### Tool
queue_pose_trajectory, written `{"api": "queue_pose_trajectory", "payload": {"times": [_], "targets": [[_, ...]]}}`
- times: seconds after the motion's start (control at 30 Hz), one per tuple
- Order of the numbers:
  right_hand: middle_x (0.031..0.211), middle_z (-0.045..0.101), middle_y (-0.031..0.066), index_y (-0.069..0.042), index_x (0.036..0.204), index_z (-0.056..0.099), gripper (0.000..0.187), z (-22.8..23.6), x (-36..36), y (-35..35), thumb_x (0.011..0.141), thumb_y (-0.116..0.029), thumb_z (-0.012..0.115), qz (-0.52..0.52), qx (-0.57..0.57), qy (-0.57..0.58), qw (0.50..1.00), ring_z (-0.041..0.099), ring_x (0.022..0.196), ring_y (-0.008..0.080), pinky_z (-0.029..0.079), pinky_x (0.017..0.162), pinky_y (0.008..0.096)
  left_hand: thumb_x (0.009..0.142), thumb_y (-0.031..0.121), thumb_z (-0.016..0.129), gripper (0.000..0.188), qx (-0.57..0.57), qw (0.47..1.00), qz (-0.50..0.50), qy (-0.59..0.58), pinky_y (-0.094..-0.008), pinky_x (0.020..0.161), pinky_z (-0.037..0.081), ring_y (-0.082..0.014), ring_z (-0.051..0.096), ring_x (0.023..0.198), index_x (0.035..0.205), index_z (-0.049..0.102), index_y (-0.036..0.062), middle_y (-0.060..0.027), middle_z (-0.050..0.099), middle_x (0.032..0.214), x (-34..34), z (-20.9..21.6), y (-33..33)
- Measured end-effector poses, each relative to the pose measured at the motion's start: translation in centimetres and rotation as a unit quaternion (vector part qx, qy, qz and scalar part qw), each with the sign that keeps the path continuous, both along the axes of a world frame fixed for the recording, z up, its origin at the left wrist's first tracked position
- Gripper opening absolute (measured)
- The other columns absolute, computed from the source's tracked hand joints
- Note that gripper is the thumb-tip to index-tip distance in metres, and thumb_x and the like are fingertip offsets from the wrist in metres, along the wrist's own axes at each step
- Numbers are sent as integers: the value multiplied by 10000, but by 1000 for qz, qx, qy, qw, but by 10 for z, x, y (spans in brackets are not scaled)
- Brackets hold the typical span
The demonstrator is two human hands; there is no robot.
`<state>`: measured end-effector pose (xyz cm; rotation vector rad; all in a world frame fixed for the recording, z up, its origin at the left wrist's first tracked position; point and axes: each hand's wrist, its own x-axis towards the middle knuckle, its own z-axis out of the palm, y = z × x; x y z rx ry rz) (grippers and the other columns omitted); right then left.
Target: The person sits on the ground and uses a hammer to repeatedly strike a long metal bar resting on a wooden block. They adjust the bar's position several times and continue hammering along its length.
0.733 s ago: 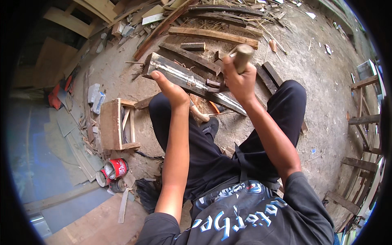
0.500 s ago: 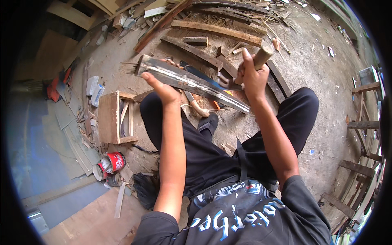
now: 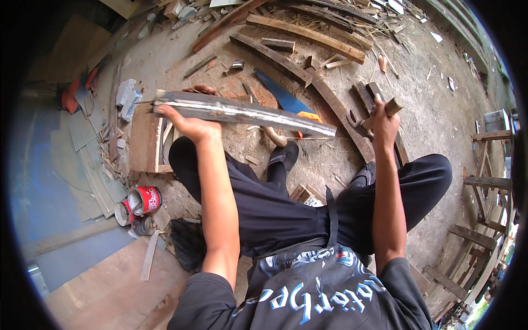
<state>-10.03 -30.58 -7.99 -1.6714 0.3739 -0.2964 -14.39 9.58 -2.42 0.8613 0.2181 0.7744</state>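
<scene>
My left hand (image 3: 192, 126) grips a dark wooden beam (image 3: 253, 114) near its left end, thumb on the near face and fingertips over the far edge. A whitish streak runs along the beam, and thin spikes like nails jut from that end. Off to the right, clear of the beam, my right hand (image 3: 383, 127) is closed round a hammer (image 3: 394, 106); its metal head shows left of the fist. On the ground beyond the beam lies a blue-bladed handsaw (image 3: 281, 94), its orange handle partly hidden. A curved wooden tool handle (image 3: 274, 137) pokes out below the beam.
Timber lengths (image 3: 308, 36) and scraps lie across the far ground. A wooden frame (image 3: 144, 144) stands by my left knee, with red cans (image 3: 144, 200) nearer me. Blue-grey sheets (image 3: 52, 181) spread at far left. A wooden rack (image 3: 487, 182) lines the right side.
The beam has moved left in my left hand and now lies closer to level. My right hand has carried the hammer rightward, away from the beam, uncovering more of the saw.
</scene>
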Motion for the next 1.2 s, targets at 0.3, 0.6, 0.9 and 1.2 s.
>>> {"api": "queue_pose_trajectory", "payload": {"times": [0.3,0.6,0.9,1.2], "targets": [[797,629,31,-59,850,679,343,127,15,5,950,-380,746,64,-25,-93,993,569,725,125,437,684,309,852,933,423,960,-55,983,113,-130,-475,826,542,-303,638,832,1190,497,37,-172,628,926,-9,74,47],[837,632,61,13,994,644,202,229,37,28,921,-120,777,5,183,-294,938,611,745,147,522,722,300,910,902,341,954,-22,977,171,-126,-465,838,529,-261,617,841,1448,388,116,-146,624,954,13,134,79],[817,626,43,-35,865,650,250,204,104,81,893,-248,779,69,289,-271,916,573,762,133,442,729,313,922,876,353,935,-87,945,292,-115,-577,1025,514,-339,544,1274,1538,368,172,-146,447,1517,21,125,115],[799,614,17,-60,844,633,186,87,190,63,944,-197,711,294,36,-66,953,559,725,116,416,687,274,892,891,413,984,-106,935,336,43,-595,1066,456,-333,543,1266,1505,428,122,-149,488,1482,86,-53,148]]}}
